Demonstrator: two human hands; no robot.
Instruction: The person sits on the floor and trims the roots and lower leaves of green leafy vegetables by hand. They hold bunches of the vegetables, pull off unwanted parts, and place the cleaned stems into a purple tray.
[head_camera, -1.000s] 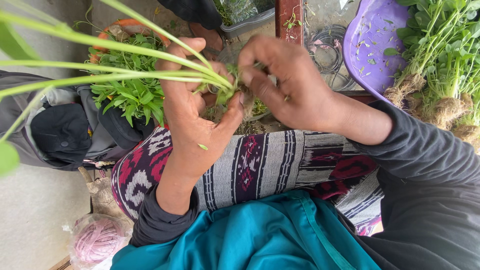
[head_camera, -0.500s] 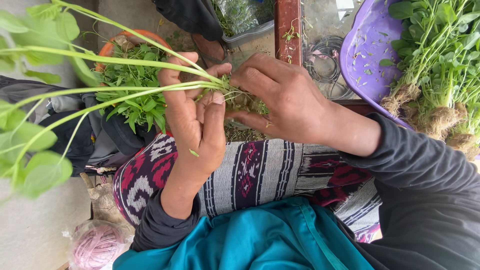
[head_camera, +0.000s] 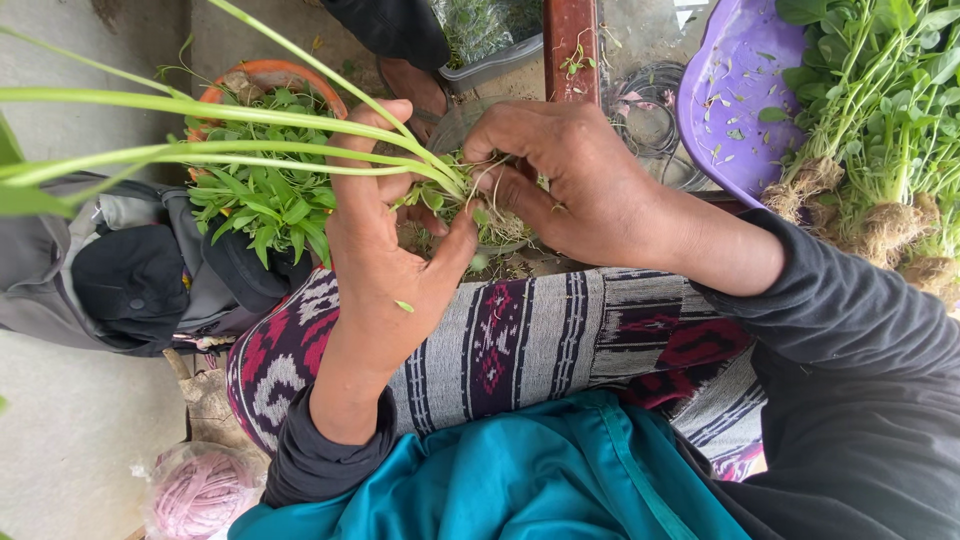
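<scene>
My left hand (head_camera: 385, 260) is shut on a bunch of long green stalks (head_camera: 230, 150), and they stretch away to the left edge of the view. My right hand (head_camera: 570, 180) pinches the leafy, rooty end of that bunch (head_camera: 450, 195) with its fingertips, right next to my left thumb. Both hands work over my lap, which is covered by a patterned woven cloth (head_camera: 540, 340). A small green leaf scrap (head_camera: 404, 306) lies on my left palm.
A purple basin (head_camera: 730, 100) at the upper right has bunches of rooted greens (head_camera: 870, 150) beside it. An orange pot (head_camera: 275, 75) holds cut leafy greens (head_camera: 265, 205). A grey bag (head_camera: 110, 270) lies left, pink twine (head_camera: 200, 495) bottom left, another person's foot (head_camera: 410, 85) at top.
My right fingers have shifted along the root end of the bunch. The stalks have swung slightly in my left hand, and the view has drifted a little.
</scene>
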